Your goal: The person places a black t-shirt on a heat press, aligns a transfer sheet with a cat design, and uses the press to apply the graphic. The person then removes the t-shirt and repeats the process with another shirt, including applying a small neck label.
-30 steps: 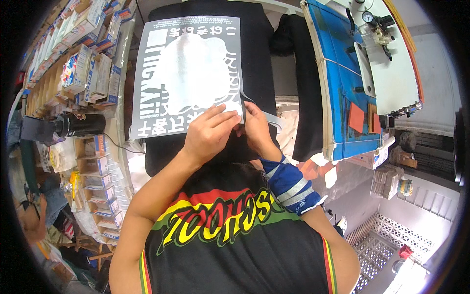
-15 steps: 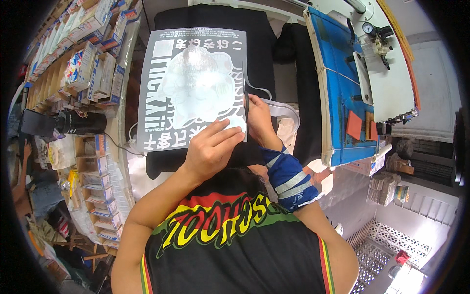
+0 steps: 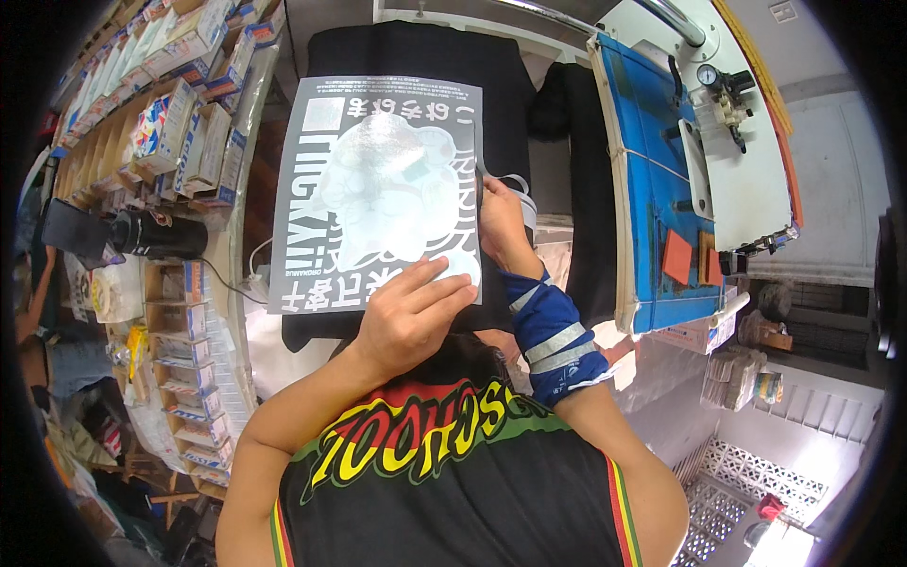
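Note:
A glossy printed film sheet [image 3: 312,198], with white lettering and a large pale cartoon figure, spreads over black fabric [image 3: 416,52]. My left hand [image 3: 406,307] grips its lower right corner, with fingers stretched over the top and the thumb out of sight. Beside the sheet's right edge, my right hand [image 3: 503,213] is closed around what look like dark-handled scissors [image 3: 485,180], mostly hidden by the fingers and the sheet. A narrow clear strip [image 3: 520,184] curls away from that edge, just above my right hand.
On the right stands a blue-topped machine [image 3: 652,180] with a pressure gauge [image 3: 709,74] and orange pads [image 3: 675,257]. Cardboard boxes [image 3: 161,123] line the left shelf, near a black cylinder [image 3: 156,233]. More black fabric [image 3: 590,189] hangs between sheet and machine.
The sheet and both hands sit slightly lower in view, as do the surroundings. The long loop of clear strip has drawn in beside my right hand. The dark handle is now less visible.

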### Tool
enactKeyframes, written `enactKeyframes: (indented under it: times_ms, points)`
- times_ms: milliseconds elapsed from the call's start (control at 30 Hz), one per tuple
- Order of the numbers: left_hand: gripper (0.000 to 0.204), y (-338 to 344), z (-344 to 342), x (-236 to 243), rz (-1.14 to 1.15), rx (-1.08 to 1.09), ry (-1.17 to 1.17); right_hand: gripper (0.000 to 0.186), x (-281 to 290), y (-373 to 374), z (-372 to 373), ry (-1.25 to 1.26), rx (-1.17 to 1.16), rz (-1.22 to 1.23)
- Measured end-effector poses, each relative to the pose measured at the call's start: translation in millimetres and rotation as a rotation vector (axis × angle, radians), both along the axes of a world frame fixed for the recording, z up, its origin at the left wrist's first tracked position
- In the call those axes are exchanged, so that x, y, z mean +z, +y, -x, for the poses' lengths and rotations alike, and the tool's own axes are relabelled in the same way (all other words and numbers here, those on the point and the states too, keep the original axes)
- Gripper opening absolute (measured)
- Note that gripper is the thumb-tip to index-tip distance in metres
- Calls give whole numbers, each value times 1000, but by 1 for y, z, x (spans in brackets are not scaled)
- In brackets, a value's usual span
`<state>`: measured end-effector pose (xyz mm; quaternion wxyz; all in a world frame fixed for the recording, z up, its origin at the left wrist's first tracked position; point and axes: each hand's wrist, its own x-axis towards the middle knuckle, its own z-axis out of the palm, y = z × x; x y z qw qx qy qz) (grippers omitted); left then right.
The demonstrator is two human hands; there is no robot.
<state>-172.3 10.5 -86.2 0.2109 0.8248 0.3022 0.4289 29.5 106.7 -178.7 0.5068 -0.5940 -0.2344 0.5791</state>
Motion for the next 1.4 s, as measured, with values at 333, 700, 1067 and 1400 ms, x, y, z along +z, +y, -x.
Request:
enactKeyframes:
  times_ms: [333, 700, 1067, 1400]
  points:
    - [28, -11, -1, 2, 92, -45, -53, 26, 3, 16, 2, 72, -42, -30]
    - [29, -20, 29, 6, 119, -167, 40, 29, 24, 32, -25, -52, 103, 83]
    - [61, 20, 11, -56, 318, 363, 464, 32, 9, 33, -31, -56, 119, 61]
    - [47, 137, 104, -87, -94, 493, 768, 38, 50, -54, -102, 180, 146, -163]
